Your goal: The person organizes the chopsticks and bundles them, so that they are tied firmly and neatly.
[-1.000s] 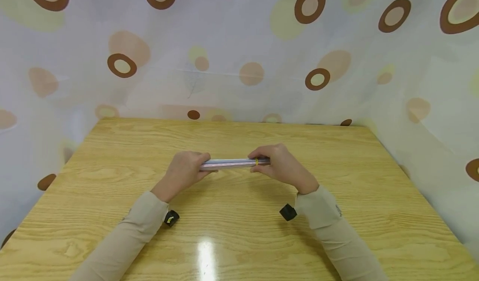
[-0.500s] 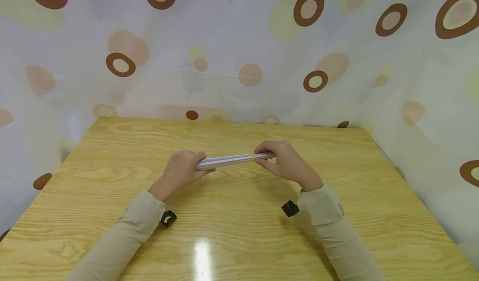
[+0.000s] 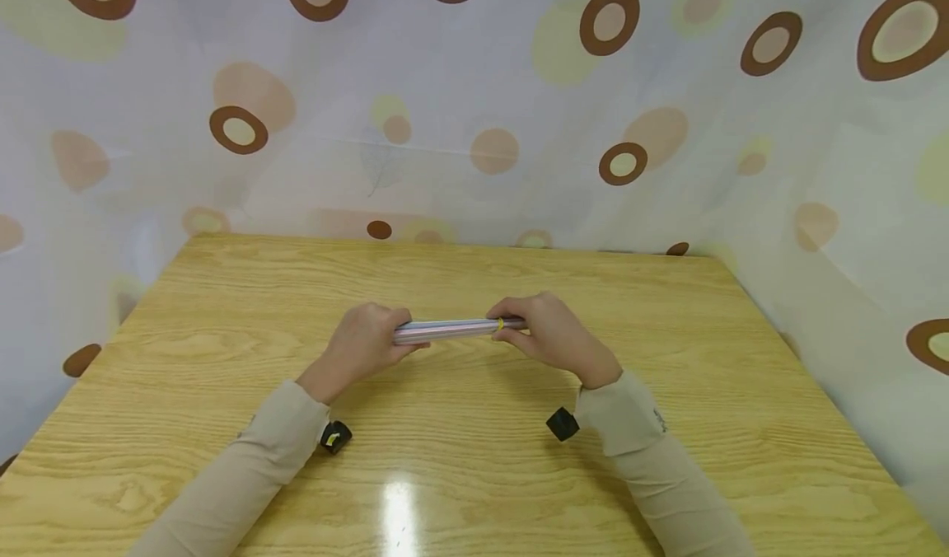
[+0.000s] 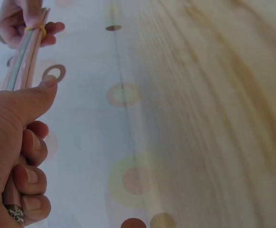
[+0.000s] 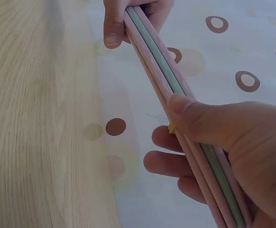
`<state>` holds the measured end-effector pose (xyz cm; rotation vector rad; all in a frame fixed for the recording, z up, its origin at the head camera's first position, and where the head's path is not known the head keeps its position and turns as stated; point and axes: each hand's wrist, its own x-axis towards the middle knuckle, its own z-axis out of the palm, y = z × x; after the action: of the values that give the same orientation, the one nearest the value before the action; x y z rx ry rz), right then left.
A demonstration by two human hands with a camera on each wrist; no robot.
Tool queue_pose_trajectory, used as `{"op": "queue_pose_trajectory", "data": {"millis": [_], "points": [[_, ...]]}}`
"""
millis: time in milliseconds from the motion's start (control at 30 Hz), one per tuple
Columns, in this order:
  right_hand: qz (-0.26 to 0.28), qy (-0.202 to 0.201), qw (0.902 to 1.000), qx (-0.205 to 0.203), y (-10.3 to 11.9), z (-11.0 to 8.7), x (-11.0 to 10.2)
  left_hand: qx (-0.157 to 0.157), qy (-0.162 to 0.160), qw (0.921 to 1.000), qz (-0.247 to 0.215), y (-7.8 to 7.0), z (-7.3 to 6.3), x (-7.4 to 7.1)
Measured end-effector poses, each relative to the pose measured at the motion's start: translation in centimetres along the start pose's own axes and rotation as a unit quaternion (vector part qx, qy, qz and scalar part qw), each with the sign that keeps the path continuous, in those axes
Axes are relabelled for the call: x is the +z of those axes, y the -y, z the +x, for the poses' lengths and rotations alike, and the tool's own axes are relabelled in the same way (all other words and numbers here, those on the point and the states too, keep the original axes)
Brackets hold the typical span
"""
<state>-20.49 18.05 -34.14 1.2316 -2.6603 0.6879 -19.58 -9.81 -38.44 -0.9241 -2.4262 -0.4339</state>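
Note:
Held level above the table is a bundle of pink and green chopsticks (image 3: 448, 329), with a yellow rubber band (image 3: 501, 324) around it near the right end. My left hand (image 3: 362, 341) grips the left end, its fingers curled round the sticks and its thumb lying along them in the left wrist view. A patterned silvery tip (image 4: 15, 213) pokes out below those fingers. My right hand (image 3: 554, 332) pinches the other end between thumb and fingers, right at the band. In the right wrist view the thumb covers most of the rubber band (image 5: 171, 128).
A wood-grain table (image 3: 460, 450) lies beneath both hands. Behind it and at the sides hangs a pale curtain (image 3: 445, 71) with brown and yellow ovals. A small black wrist camera (image 3: 336, 437) sits at the left cuff, another black camera (image 3: 563, 424) at the right.
My right hand slid rightward and up, then came back left and down over the band. The rubber band now sits slightly further left. My left hand keeps its grip.

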Motion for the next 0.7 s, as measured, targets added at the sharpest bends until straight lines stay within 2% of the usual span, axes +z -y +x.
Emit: {"op": "queue_pose_trajectory", "data": {"millis": [133, 300, 467, 700], "points": [[-0.014, -0.006, 0.9999, -0.007, 0.23, 0.12, 0.18, 0.009, -0.008, 0.9999, 0.002, -0.17, 0.03, 0.01], [-0.028, 0.01, 0.9994, -0.017, 0.37, 0.27, 0.39, 0.02, -0.011, 0.9996, 0.014, -0.45, 0.11, 0.0], [-0.019, 0.018, 0.9995, -0.016, 0.41, 0.43, 0.57, 0.018, -0.015, 0.9996, 0.017, -0.56, 0.13, 0.02], [0.008, 0.047, 0.9988, -0.016, 0.6, 0.54, 0.93, 0.02, -0.002, 0.9992, 0.034, -0.75, 0.18, 0.03]]}}
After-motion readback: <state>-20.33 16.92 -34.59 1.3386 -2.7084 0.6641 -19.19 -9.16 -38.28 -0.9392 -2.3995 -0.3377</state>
